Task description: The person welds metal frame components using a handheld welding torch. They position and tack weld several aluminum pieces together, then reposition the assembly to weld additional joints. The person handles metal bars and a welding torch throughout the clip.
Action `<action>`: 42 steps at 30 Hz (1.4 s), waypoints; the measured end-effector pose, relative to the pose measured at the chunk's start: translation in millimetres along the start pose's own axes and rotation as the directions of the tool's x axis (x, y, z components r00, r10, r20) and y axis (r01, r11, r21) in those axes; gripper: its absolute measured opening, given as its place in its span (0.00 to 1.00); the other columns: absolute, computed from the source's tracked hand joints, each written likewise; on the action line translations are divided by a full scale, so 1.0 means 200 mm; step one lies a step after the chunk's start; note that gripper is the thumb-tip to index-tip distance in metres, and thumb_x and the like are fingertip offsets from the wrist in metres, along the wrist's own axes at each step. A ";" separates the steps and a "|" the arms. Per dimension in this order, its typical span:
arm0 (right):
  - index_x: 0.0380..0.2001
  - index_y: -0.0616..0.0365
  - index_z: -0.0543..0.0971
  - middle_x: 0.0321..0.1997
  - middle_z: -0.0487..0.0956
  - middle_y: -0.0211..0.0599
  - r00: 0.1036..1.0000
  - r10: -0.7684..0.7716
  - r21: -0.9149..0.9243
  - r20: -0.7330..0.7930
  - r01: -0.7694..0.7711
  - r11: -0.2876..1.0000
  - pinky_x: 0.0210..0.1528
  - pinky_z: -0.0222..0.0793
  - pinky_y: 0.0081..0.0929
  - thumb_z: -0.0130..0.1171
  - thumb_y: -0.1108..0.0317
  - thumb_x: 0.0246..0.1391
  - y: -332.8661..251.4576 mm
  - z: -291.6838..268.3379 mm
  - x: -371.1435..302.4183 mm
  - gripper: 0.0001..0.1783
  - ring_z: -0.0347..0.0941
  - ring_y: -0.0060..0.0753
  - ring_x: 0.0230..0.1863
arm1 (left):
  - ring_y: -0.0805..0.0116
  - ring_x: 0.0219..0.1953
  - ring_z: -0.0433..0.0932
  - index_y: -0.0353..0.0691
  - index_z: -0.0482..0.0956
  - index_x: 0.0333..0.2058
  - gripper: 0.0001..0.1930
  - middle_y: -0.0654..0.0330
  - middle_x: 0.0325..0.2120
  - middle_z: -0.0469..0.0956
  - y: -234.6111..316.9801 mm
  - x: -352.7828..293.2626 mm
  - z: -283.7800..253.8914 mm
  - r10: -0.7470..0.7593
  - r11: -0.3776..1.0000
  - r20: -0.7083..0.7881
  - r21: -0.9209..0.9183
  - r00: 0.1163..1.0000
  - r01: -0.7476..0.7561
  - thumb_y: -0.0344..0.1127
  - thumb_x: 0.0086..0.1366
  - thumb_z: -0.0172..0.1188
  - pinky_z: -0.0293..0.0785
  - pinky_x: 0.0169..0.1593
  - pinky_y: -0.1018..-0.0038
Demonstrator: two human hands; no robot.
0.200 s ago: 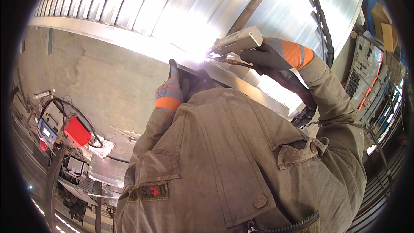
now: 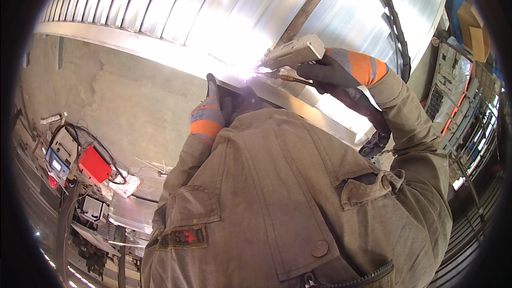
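Observation:
A dark glove with a grey and orange cuff covers my right hand (image 2: 341, 68), which grips a welding torch (image 2: 296, 52) with a boxy beige body and a brass-coloured tube. A glaring white-violet arc burns at its tip, against the edge of a ribbed shiny metal panel (image 2: 176, 5); the glare hides the seam. My left hand (image 2: 207, 111), in a similar glove, is closed on a dark flat piece (image 2: 234, 94) just below the arc, thumb up along its edge. My chest hides part of that piece, and I cannot make out its kind.
On the panel lies a hammer (image 2: 306, 9) with a wooden handle and orange head. A black cable (image 2: 393, 16) crosses the panel at right. At lower left stand a red box (image 2: 95, 164) and a blue device (image 2: 57, 164) with wires. Cardboard (image 2: 478, 42) sits far right.
The view has shifted very slightly. Both hands keep their holds, and the arc still burns at almost the same spot.

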State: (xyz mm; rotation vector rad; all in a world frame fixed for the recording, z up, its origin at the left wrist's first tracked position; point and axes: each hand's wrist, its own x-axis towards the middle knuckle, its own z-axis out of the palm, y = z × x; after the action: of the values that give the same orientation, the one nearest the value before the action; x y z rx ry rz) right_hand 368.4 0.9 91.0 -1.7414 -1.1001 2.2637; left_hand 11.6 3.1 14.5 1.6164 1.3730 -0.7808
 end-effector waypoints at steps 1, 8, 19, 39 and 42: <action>0.41 0.62 0.87 0.23 0.76 0.28 1.000 0.015 -0.014 0.020 -0.015 1.000 0.28 0.69 0.26 0.59 0.44 0.69 0.00 0.00 -0.01 0.27 0.72 0.21 0.25 | 0.39 0.42 0.86 0.44 0.35 0.81 0.49 0.42 0.43 0.88 0.00 0.00 0.00 0.002 1.000 -0.003 -0.002 1.000 -0.003 0.49 0.74 0.56 0.80 0.47 0.50; 0.44 0.61 0.87 0.24 0.78 0.28 0.999 -0.039 0.020 0.021 0.039 0.999 0.28 0.69 0.27 0.60 0.44 0.69 0.06 0.00 -0.01 0.27 0.73 0.22 0.24 | 0.39 0.42 0.87 0.44 0.35 0.81 0.48 0.42 0.43 0.88 -0.03 0.01 0.04 0.019 1.000 -0.026 -0.015 0.999 -0.019 0.49 0.74 0.56 0.80 0.47 0.51; 0.46 0.60 0.87 0.24 0.79 0.30 0.999 0.017 0.024 0.029 -0.018 1.000 0.30 0.71 0.27 0.60 0.43 0.69 0.14 0.01 -0.02 0.28 0.75 0.23 0.25 | 0.41 0.32 0.85 0.49 0.28 0.81 0.52 0.42 0.30 0.85 -0.05 0.03 0.05 0.053 0.997 -0.065 -0.048 0.996 -0.056 0.53 0.74 0.55 0.77 0.39 0.54; 0.39 0.60 0.85 0.26 0.80 0.33 0.997 0.067 -0.023 0.025 -0.066 0.998 0.33 0.74 0.29 0.58 0.41 0.67 0.17 0.00 -0.17 0.29 0.78 0.27 0.27 | 0.54 0.25 0.79 0.48 0.29 0.81 0.53 0.55 0.20 0.77 -0.06 0.05 0.10 0.004 1.000 -0.073 0.002 0.997 -0.004 0.46 0.73 0.59 0.73 0.35 0.59; 0.49 0.61 0.83 0.25 0.80 0.31 0.995 0.095 -0.077 0.032 -0.092 0.993 0.30 0.75 0.29 0.58 0.49 0.72 0.19 0.00 -0.14 0.23 0.77 0.24 0.26 | 0.56 0.26 0.78 0.51 0.29 0.82 0.53 0.56 0.22 0.77 -0.07 0.05 0.11 -0.009 1.000 -0.061 -0.008 0.998 0.008 0.42 0.72 0.60 0.73 0.37 0.59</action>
State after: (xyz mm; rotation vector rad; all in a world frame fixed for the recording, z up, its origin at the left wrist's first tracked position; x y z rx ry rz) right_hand 390.7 -40.0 91.2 -1.8250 -1.1491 2.3447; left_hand 2.3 -10.5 -7.0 1.6413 1.4255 -0.7353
